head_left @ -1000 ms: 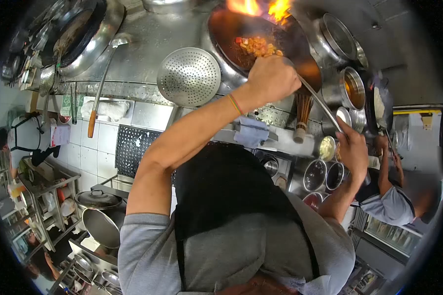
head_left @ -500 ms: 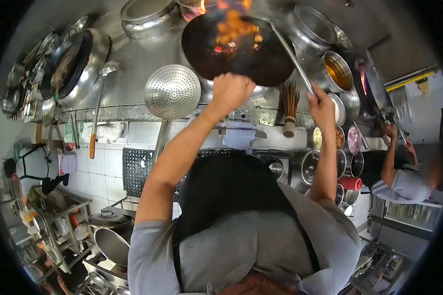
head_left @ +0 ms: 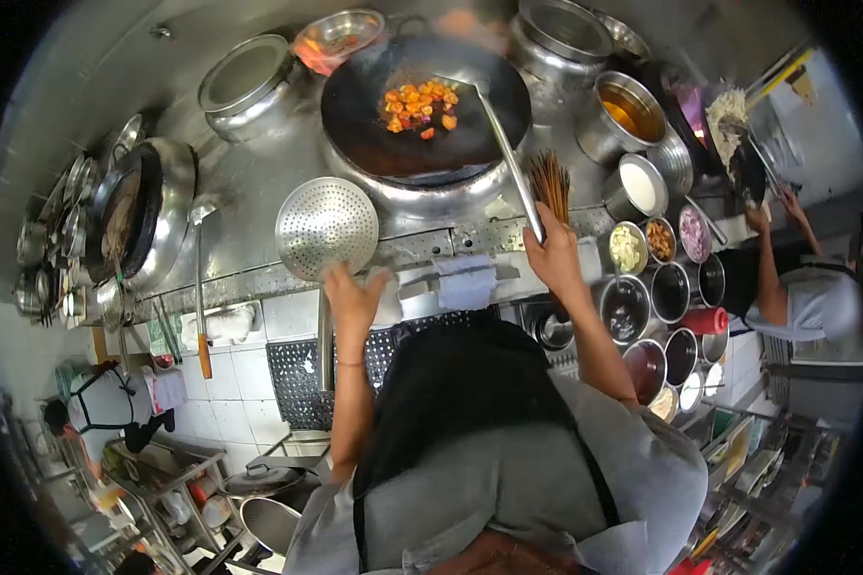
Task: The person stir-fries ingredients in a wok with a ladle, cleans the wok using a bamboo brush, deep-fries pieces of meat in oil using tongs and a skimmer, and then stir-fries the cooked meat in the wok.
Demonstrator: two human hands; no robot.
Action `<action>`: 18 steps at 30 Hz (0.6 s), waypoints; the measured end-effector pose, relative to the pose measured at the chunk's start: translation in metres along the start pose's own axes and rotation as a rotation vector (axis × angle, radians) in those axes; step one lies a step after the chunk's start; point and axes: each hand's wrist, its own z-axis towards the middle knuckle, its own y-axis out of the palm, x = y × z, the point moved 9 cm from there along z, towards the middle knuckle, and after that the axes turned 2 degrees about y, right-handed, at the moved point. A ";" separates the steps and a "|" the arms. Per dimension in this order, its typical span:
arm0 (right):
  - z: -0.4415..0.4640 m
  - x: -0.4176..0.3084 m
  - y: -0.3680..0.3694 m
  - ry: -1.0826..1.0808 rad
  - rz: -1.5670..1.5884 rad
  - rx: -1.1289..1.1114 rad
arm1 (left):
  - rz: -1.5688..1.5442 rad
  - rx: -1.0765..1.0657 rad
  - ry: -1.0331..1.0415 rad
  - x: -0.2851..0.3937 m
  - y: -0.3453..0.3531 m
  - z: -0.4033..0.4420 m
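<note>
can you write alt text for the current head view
A person's right hand grips a long-handled ladle extending over a dark wok of orange food chunks. The left hand is near a perforated skimmer; steel pots stand nearby.

The ladle [head_left: 511, 158] in the right hand [head_left: 551, 257] is smooth, bright metal. Beyond both hands, the wok [head_left: 369, 153] is dark metal with a mostly matt face. Just ahead of the left hand [head_left: 353, 299] lies the skimmer [head_left: 324, 225], shiny, perforated metal. The steel tabletop [head_left: 249, 206] around it looks dully polished. Beside the right hand, the brush [head_left: 549, 182] has rough, woody bristles. Between the hands hangs soft, matt cloth [head_left: 467, 287]; left of them, a spatula [head_left: 203, 350] has a smooth wooden handle.
</note>
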 end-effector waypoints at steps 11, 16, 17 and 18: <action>0.032 0.027 -0.056 0.165 -0.217 0.406 | 0.064 -0.150 -0.121 -0.054 0.048 -0.036; 0.085 0.107 -0.134 0.259 -0.379 0.324 | -0.060 -0.136 -0.029 -0.059 0.048 -0.033; 0.089 0.131 -0.138 0.373 -0.336 0.241 | -0.150 -0.171 -0.061 -0.067 0.049 -0.034; 0.081 0.120 -0.137 0.550 -0.247 0.113 | -0.594 -0.229 -0.253 -0.077 0.054 -0.040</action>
